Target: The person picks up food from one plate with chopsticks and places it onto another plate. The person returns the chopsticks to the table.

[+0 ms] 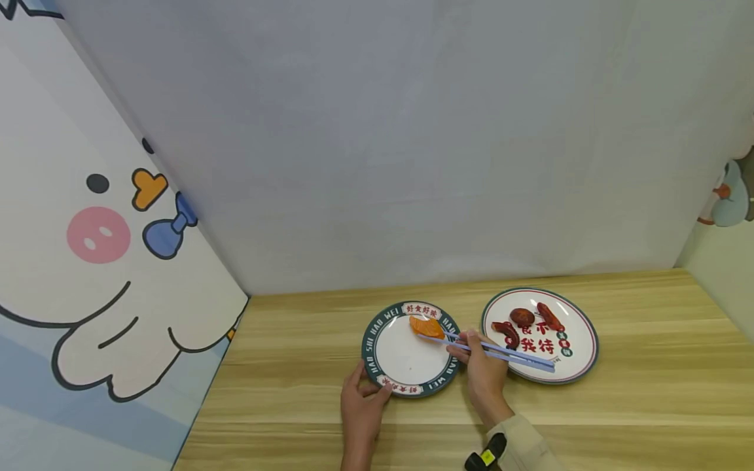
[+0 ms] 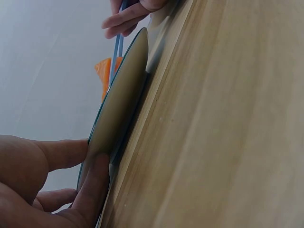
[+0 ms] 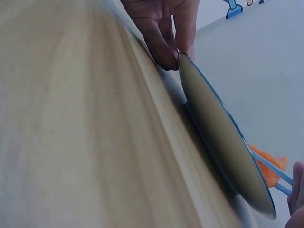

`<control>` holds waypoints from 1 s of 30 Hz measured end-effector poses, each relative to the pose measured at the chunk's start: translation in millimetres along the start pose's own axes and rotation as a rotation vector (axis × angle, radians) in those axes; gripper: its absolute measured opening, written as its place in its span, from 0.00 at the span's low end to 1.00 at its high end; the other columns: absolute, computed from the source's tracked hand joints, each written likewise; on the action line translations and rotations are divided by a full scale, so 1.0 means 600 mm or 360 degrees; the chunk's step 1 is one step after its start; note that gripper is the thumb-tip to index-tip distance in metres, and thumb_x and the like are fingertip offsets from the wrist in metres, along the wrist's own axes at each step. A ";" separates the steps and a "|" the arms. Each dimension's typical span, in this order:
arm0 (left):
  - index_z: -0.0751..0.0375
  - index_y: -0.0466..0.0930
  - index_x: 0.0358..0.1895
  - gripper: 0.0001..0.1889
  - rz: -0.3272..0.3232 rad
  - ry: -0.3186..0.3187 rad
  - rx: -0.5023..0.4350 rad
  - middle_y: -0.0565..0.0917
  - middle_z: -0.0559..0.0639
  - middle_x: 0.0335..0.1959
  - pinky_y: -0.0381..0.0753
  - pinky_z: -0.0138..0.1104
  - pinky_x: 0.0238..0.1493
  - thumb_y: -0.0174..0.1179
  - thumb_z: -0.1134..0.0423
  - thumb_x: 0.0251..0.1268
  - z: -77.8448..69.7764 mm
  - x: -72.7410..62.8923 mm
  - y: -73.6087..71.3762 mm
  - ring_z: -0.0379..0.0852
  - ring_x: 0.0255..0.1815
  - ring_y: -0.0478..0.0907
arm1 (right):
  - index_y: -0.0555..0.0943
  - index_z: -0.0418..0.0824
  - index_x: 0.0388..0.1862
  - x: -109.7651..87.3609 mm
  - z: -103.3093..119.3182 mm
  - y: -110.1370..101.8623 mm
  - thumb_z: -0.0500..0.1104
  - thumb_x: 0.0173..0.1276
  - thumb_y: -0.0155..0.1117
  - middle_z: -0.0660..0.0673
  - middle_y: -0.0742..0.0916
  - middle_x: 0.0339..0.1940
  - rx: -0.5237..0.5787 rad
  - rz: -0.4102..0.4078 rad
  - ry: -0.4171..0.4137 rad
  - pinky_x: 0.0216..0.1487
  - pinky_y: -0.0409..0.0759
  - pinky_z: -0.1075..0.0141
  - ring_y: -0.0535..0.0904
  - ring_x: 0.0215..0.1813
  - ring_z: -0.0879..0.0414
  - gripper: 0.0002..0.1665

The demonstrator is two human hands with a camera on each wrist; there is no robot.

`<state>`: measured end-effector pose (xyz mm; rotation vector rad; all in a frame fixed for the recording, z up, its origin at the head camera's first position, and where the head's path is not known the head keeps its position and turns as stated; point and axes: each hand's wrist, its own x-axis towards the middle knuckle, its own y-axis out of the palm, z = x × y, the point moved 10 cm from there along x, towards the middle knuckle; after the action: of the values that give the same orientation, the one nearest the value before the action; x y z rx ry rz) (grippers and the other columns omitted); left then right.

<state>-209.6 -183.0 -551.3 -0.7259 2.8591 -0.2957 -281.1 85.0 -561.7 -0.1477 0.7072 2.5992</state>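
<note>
I see the left hand (image 1: 362, 411) pinching the round plate's (image 1: 405, 358) rim near its 8 o'clock. The right hand (image 1: 485, 378) has fingers curled round the chopsticks (image 1: 521, 357), their tips at the orange food (image 1: 425, 326) toward that plate's 1 o'clock. Its 3 o'clock neighbour, an oval plate (image 1: 580, 350), bears three reddish pieces (image 1: 522, 318).

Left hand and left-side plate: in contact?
Touching. The left wrist view shows the left hand with fingertips on the edge of the left-side plate, no gap.
</note>
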 end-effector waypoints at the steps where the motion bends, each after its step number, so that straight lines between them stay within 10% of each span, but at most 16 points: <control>1: 0.77 0.68 0.75 0.41 -0.0001 0.0002 -0.0005 0.76 0.65 0.59 0.84 0.28 0.34 0.73 0.80 0.55 0.000 0.000 0.000 0.48 0.43 0.82 | 0.74 0.10 0.57 0.000 0.001 0.000 0.32 0.83 0.53 0.44 0.89 0.32 0.0005 0.0001 0.0000 0.36 0.90 0.65 0.90 0.27 0.58 0.20; 30: 0.74 0.67 0.76 0.41 -0.0024 -0.0086 0.0067 0.76 0.63 0.60 0.86 0.31 0.36 0.72 0.78 0.57 0.006 0.003 0.002 0.49 0.45 0.81 | 0.84 0.28 0.41 -0.005 0.045 -0.023 0.29 0.82 0.52 0.46 0.90 0.29 0.0155 0.0017 -0.0040 0.33 0.89 0.66 0.90 0.26 0.56 0.12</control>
<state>-210.6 -183.5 -555.0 -0.7364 2.7892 -0.3326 -272.1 107.9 -544.0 -0.0813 0.8260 2.5660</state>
